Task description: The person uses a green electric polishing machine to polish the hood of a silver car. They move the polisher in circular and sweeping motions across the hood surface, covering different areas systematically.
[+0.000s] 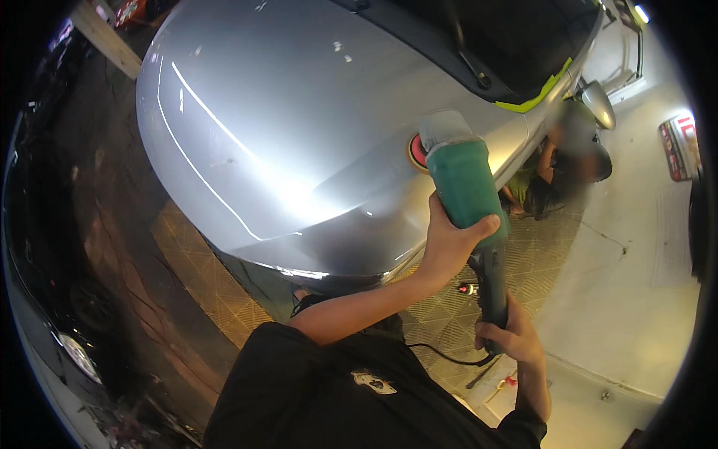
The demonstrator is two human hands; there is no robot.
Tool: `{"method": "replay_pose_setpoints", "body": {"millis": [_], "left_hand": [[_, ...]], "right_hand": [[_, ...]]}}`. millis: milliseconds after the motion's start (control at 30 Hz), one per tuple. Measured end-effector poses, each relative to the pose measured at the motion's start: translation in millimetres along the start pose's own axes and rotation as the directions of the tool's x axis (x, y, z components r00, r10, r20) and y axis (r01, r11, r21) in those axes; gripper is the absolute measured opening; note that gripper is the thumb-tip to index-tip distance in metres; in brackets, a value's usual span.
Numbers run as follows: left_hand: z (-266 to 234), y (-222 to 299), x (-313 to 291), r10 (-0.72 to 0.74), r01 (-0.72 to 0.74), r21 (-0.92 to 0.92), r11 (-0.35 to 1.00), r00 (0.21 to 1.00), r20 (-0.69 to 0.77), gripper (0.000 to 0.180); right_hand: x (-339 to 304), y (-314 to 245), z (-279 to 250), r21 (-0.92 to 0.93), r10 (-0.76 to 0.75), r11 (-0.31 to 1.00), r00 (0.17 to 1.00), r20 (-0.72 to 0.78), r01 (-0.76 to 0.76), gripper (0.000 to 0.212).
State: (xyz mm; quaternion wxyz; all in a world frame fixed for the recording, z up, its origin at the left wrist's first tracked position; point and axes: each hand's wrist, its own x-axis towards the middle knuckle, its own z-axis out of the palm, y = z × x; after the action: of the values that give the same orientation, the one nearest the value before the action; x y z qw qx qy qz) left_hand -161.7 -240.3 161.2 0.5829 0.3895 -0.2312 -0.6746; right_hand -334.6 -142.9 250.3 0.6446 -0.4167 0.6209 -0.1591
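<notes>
Two-handed grasp on a green polisher at a silver car hood

Polisher (pixel 467 183): green body, grey head, black rear handle; located over the windshield-side, right-hand part of the silver hood (pixel 299 127). Red pad (pixel 418 153) shows at the head's left side, set toward the paint; whether it touches or sits just above, I cannot tell.

Left hand (pixel 451 243): grasping the green body near its rear end, thumb laid across the top. Right hand (pixel 516 337): closed around the lower end of the black handle. Black cord (pixel 452 360) runs off leftward from the handle end, in front of the wearer's black shirt (pixel 314 389).

Surroundings: yellow-green tape (pixel 526 106) along the lower edge of the dark windshield (pixel 546 45); side mirror (pixel 597 103) beyond it. Co-worker (pixel 572 165) low down beside the car, near the pale wall (pixel 636 247). Patterned floor tiles (pixel 202 269) below the hood. Dark car (pixel 37 292) at far left, headlight (pixel 78 356) visible.
</notes>
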Motion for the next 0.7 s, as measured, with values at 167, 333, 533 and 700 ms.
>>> {"method": "replay_pose_setpoints", "body": {"millis": [167, 333, 533, 700], "left_hand": [[-47, 17, -43, 0.11, -0.111, -0.08, 0.991, 0.994, -0.019, 0.095], [-116, 31, -107, 0.082, -0.086, -0.117, 0.989, 0.996, -0.039, 0.102], [-176, 36, -170, 0.145, -0.194, -0.203, 0.96, 0.962, -0.232, 0.086], [-227, 31, -216, 0.14, -0.259, -0.268, 0.928, 0.909, -0.393, 0.076]], "right_hand": [[-13, 5, 68, -0.058, 0.02, 0.998, 1.0, 0.011, -0.019, 0.056], [-33, 23, 148, -0.138, 0.141, 0.979, 0.988, -0.067, -0.15, 0.046], [-41, 38, 203, -0.464, 0.227, 0.852, 0.97, -0.09, -0.243, 0.032], [-25, 42, 239, -0.766, 0.153, 0.639, 0.987, 0.048, -0.062, 0.042]]}}
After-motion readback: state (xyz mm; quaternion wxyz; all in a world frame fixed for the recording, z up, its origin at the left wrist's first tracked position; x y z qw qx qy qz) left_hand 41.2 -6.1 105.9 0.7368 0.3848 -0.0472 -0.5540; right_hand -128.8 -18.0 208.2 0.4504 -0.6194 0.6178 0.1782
